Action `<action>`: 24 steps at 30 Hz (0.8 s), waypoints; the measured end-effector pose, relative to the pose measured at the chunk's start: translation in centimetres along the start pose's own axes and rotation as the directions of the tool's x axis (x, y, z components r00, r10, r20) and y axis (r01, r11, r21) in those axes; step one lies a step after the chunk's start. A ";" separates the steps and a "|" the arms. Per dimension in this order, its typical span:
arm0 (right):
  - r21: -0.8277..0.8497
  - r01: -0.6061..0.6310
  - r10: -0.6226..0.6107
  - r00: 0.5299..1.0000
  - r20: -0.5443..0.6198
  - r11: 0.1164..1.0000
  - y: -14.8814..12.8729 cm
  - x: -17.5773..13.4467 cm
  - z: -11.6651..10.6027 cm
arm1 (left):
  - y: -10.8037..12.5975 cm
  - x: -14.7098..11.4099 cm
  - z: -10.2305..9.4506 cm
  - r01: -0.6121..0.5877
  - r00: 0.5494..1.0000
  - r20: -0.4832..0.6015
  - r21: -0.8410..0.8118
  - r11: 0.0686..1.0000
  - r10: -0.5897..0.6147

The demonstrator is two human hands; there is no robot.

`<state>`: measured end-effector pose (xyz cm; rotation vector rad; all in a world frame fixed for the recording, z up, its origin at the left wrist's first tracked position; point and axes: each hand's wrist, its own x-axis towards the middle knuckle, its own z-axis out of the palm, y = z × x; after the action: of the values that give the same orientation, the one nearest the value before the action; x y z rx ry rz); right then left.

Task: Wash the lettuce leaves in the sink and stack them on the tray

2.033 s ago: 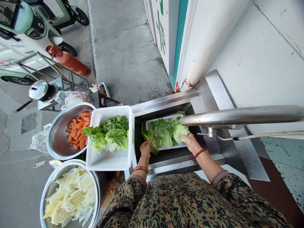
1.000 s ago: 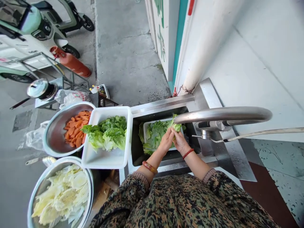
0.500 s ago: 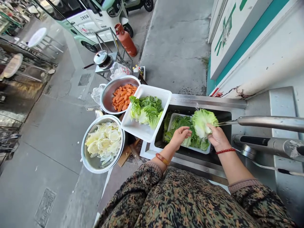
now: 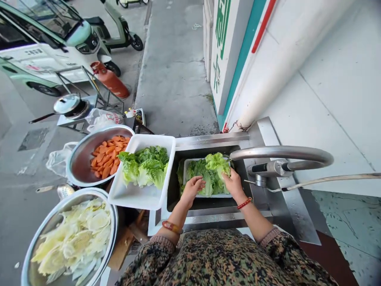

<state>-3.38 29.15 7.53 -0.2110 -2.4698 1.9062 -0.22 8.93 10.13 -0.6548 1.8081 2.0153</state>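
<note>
In the head view, my right hand grips a pale green cabbage leaf by its lower end, just below the tap's spout. My left hand hovers over the left part of the sink, its fingers loosely bent and apart, with nothing visible in them. Below both hands, more leafy greens lie in a white tub inside the metal sink. A curved steel tap reaches over the sink from the right.
Left of the sink, a white tray holds washed-looking cabbage leaves. Beyond it stand a metal bowl of carrot slices and a basin of cut cabbage. A pan, red gas cylinder and wall are farther out.
The whole view has swung, so the sink sits more to the left. My right hand has tilted the leaf beneath the spout; my left hand's fingers are more bent.
</note>
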 end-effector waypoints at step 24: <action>0.227 -0.269 0.213 0.947 0.242 0.936 1.9 -1.1 1.9 | 12.4 -3.8 -5.1 -0.329 0.920 -0.095 0.341 0.880 0.381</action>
<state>-2.32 27.62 5.32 -0.3356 -2.3783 2.4497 -3.36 2.51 22.08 -0.4152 2.4370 1.8505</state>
